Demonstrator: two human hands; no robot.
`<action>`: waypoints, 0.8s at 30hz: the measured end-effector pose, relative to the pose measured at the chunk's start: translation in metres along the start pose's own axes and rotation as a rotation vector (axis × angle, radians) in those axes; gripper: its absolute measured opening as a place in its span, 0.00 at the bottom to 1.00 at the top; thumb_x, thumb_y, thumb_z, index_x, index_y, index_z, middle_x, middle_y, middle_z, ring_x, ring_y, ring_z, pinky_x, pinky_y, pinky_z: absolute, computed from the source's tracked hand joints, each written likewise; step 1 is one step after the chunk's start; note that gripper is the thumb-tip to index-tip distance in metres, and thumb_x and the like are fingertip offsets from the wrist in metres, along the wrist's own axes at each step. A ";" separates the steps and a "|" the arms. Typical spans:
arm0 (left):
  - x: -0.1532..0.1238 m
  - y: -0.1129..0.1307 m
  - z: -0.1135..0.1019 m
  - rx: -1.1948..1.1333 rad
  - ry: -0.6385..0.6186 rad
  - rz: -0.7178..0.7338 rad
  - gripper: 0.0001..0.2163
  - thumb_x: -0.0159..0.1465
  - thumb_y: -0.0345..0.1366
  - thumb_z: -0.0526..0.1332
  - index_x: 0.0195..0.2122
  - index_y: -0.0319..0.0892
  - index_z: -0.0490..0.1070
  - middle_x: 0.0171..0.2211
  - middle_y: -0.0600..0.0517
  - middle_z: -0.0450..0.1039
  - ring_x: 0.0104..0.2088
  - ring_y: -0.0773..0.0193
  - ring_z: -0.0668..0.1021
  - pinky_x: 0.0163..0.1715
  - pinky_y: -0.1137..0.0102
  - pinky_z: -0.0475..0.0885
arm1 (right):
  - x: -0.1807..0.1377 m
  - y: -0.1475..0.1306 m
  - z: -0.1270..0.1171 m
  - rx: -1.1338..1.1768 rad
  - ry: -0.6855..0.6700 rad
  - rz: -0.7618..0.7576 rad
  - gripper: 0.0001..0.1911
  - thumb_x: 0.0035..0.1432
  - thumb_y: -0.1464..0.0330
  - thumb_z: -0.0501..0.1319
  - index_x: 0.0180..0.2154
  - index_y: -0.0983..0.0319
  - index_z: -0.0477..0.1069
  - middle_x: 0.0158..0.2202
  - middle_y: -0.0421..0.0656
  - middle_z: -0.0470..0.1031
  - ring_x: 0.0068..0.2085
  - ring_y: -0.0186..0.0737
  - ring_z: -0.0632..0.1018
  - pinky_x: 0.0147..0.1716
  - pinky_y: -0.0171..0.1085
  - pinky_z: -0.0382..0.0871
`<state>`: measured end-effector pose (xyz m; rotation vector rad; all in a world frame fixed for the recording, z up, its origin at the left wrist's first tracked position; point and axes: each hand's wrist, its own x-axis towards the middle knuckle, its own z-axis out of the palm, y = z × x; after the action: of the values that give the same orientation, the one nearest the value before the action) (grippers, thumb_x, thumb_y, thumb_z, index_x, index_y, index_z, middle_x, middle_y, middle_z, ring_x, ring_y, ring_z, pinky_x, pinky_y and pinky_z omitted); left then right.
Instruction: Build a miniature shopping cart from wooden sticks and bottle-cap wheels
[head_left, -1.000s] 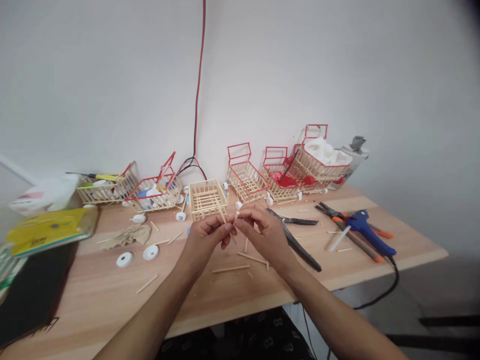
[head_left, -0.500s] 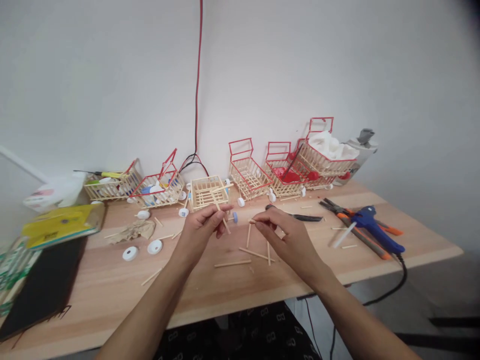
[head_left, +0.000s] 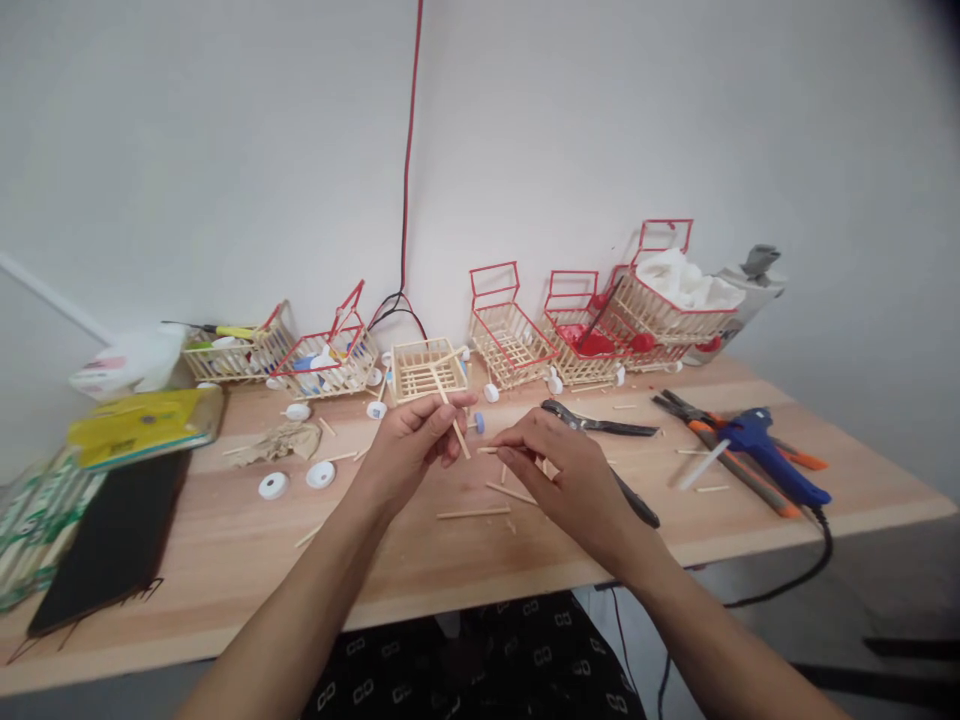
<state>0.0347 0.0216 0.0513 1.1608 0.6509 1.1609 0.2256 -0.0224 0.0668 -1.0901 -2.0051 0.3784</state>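
Observation:
My left hand (head_left: 420, 440) is closed in a pinch around a thin wooden stick (head_left: 460, 440), held slanting above the table. Another stick appears to meet its upper end at an angle, though the small basket behind makes this hard to tell. Between the thumb and fingertips of my right hand (head_left: 559, 465) is a short wooden stick (head_left: 487, 449), its tip pointing toward the left hand. The two sticks are apart. Below the hands lie loose sticks (head_left: 474, 514). Black-handled pliers (head_left: 619, 428) lie behind and partly under my right hand.
Along the wall stand several stick-built carts (head_left: 510, 340) with red trim, and an untrimmed basket (head_left: 427, 370). White caps (head_left: 321, 474) and crumpled paper (head_left: 281, 443) lie left. At right are a blue glue gun (head_left: 772, 455) and orange-handled pliers (head_left: 739, 465); a black board (head_left: 112, 540) lies far left.
My right hand has turned and lowered slightly, so the short stick now shows pointing left. My left hand keeps its stick. The whole view has shifted a little.

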 end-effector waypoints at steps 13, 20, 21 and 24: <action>-0.001 0.001 0.000 -0.005 0.018 -0.027 0.15 0.58 0.43 0.67 0.42 0.38 0.78 0.26 0.54 0.69 0.20 0.76 0.67 0.19 0.77 0.59 | 0.002 0.000 0.000 0.009 0.008 0.011 0.07 0.62 0.72 0.58 0.38 0.61 0.76 0.30 0.40 0.70 0.32 0.34 0.72 0.31 0.34 0.63; 0.000 0.001 0.001 -0.028 0.010 -0.029 0.13 0.58 0.41 0.67 0.39 0.38 0.79 0.27 0.53 0.70 0.20 0.76 0.68 0.17 0.78 0.59 | 0.002 -0.002 0.002 -0.029 -0.060 0.017 0.07 0.63 0.71 0.57 0.37 0.62 0.75 0.31 0.42 0.70 0.34 0.36 0.72 0.33 0.35 0.63; 0.000 0.001 0.000 -0.024 0.009 -0.033 0.13 0.59 0.41 0.67 0.40 0.38 0.79 0.26 0.53 0.69 0.20 0.76 0.68 0.17 0.78 0.59 | 0.002 -0.002 0.002 -0.031 -0.061 0.016 0.07 0.63 0.71 0.57 0.37 0.62 0.75 0.30 0.41 0.70 0.34 0.36 0.72 0.33 0.35 0.63; -0.001 0.001 0.000 -0.016 -0.004 -0.041 0.13 0.60 0.41 0.66 0.41 0.39 0.79 0.26 0.53 0.69 0.20 0.76 0.68 0.18 0.78 0.59 | 0.003 -0.001 0.003 -0.033 -0.063 0.009 0.07 0.63 0.71 0.58 0.38 0.61 0.75 0.30 0.41 0.69 0.33 0.35 0.72 0.33 0.35 0.63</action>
<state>0.0343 0.0209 0.0520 1.1314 0.6588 1.1275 0.2219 -0.0209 0.0671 -1.1205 -2.0696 0.3899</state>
